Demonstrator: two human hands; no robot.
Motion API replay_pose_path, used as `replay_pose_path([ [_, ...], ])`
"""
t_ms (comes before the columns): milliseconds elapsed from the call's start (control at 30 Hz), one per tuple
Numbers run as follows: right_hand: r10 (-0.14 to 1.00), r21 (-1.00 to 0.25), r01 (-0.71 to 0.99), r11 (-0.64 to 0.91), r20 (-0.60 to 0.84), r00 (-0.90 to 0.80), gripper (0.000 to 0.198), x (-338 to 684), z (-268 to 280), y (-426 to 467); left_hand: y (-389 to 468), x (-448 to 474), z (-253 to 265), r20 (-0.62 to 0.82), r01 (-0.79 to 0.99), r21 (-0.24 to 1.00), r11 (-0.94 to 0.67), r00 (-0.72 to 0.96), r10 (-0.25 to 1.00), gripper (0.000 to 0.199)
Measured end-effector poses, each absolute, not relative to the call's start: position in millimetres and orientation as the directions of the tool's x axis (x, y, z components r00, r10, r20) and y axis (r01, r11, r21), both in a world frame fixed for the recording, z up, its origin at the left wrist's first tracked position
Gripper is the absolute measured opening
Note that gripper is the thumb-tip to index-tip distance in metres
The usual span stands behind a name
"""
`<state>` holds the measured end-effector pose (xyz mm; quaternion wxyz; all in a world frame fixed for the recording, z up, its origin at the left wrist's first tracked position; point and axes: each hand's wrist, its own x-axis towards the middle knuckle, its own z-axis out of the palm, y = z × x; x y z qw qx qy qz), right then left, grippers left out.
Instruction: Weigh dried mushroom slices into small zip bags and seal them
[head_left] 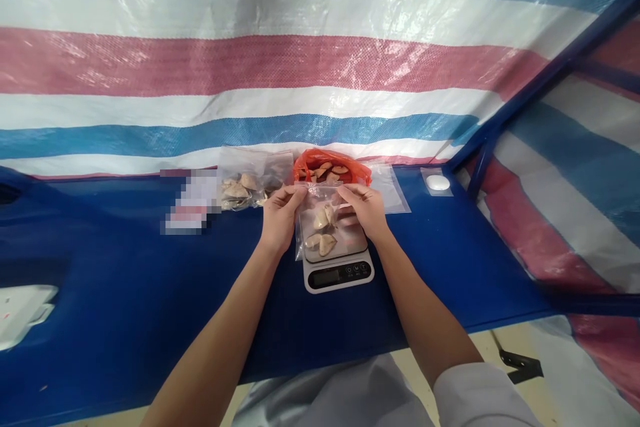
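Observation:
Both hands pinch the top edge of a clear zip bag [311, 255], one at each side. My left hand [281, 213] is closed on the left end of that edge, and my right hand [367, 210] on the right end. Several pale dried slices [324, 230], perhaps mushroom, lie inside the bag. It rests on or just over a white kitchen scale [340, 283] whose dark display shows no readable figures. Just behind the hands, a red plastic bag [309, 163] gapes with brown dried slices [333, 172] in it.
Filled clear bags [239, 190] stand left of the red bag, beside a blurred-out patch. A flat clear bag [397, 193] lies to the right, then a white oval object [438, 183] on clear plastic. A white case [25, 313] sits at the blue table's [150, 320] left. Striped sheeting [250, 60] hangs behind.

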<state>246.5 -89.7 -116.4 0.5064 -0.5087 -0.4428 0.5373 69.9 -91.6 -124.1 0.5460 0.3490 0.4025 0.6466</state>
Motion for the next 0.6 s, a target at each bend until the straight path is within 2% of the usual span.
replay_pose_path([
  [267,0.998,-0.994,-0.107,0.024,0.018,0.065,0.038,250.7,-126.1,-84.5,-95.1,68.5,-120.4,0.036,-0.444,0.892,-0.086,-0.119,0.992,0.034],
  [367,0.999,-0.989,-0.148,-0.004,-0.011,0.052,0.037,252.0,-126.4,-85.0,-96.0,70.6,-121.2,0.036,-0.455,0.886,-0.092,-0.13,0.991,0.034],
  [600,0.993,-0.985,-0.126,-0.114,-0.114,-0.007,0.037,252.5,-119.4,-90.6,-97.2,74.3,-127.1,0.041,-0.43,0.896,-0.11,-0.166,0.985,0.03],
])
